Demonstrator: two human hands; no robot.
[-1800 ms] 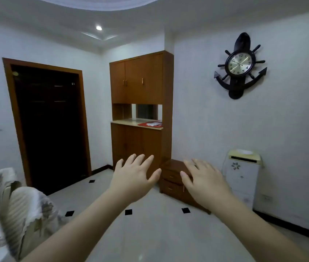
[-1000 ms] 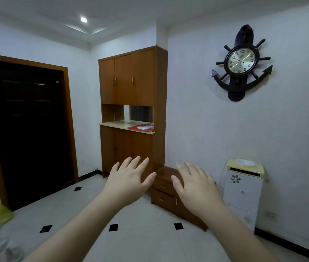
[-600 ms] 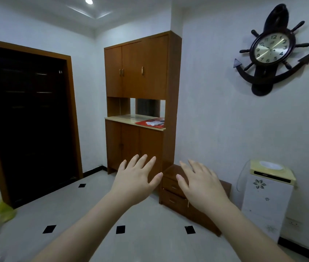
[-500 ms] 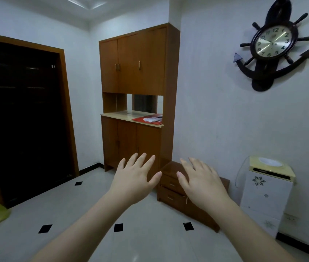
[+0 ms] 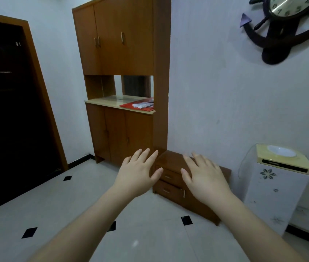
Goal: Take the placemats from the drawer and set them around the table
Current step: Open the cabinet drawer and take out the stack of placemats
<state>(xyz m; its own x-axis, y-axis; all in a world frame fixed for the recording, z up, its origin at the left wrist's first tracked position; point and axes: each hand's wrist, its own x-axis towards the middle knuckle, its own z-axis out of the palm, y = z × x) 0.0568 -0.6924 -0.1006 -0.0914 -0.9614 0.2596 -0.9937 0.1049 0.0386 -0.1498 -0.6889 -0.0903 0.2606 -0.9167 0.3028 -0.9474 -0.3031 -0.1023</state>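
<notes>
A low brown wooden cabinet point(image 5: 170, 163) with two closed drawers point(image 5: 168, 183) stands on the floor against the white wall, right of a tall cupboard. My left hand point(image 5: 137, 173) and my right hand point(image 5: 205, 176) are stretched out in front of me, palms down, fingers spread and holding nothing. Both hover in the air in front of the low cabinet, well short of it. No placemats and no table are in sight.
A tall brown cupboard point(image 5: 121, 82) with a red item on its counter fills the corner. A dark doorway point(image 5: 10, 103) is at left, a white water dispenser point(image 5: 276, 188) at right, an anchor-shaped clock point(image 5: 286, 21) high on the wall. White tiled floor point(image 5: 74, 201) lies ahead.
The view has come closer to the cupboard and low cabinet and tipped downward. Both hands have kept their open, outstretched pose.
</notes>
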